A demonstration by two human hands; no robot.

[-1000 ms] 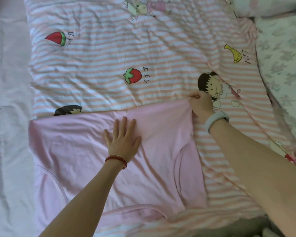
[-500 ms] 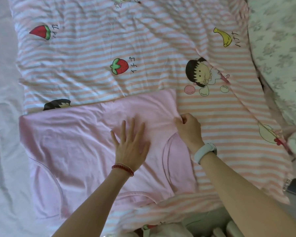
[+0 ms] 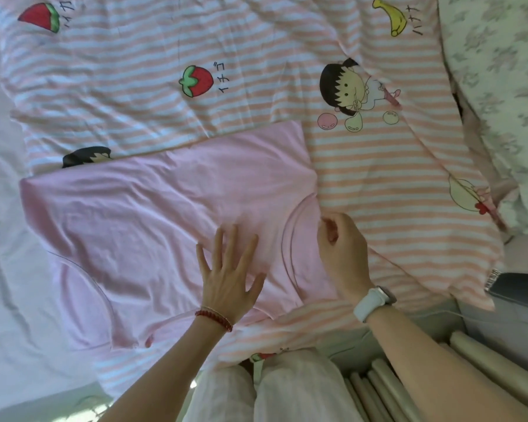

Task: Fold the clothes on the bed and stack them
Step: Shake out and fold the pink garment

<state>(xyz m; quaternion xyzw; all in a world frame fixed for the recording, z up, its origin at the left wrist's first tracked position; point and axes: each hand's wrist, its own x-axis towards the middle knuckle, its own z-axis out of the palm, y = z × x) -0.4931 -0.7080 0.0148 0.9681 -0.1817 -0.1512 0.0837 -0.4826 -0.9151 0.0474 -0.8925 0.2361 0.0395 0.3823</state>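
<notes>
Under my left hand [image 3: 230, 280] lay the pink shirt [image 3: 141, 233], spread flat on the striped sheet [image 3: 387, 166]. The palm rested on the cloth with fingers straight and spread, gripping nothing. Just to the right of it, my right hand [image 3: 343, 251] sat at the shirt's right edge, beside the curved sleeve seam, its fingers curled inward; they appeared to pinch the fabric there, though the pinch itself was partly hidden by the knuckles. The two hands were near each other but apart. A red bead bracelet [image 3: 214, 318] circled the left wrist, and a white watch band [image 3: 374, 300] circled the right. Beyond my fingertips the sheet showed a strawberry print [image 3: 195, 81] and, further right, a cartoon child print [image 3: 346, 86]. Far to the right of the right hand lay a floral quilt [image 3: 497, 86]. To the left of the left hand, past the shirt's edge, white bedding [image 3: 3, 269] was bunched in soft folds.
</notes>
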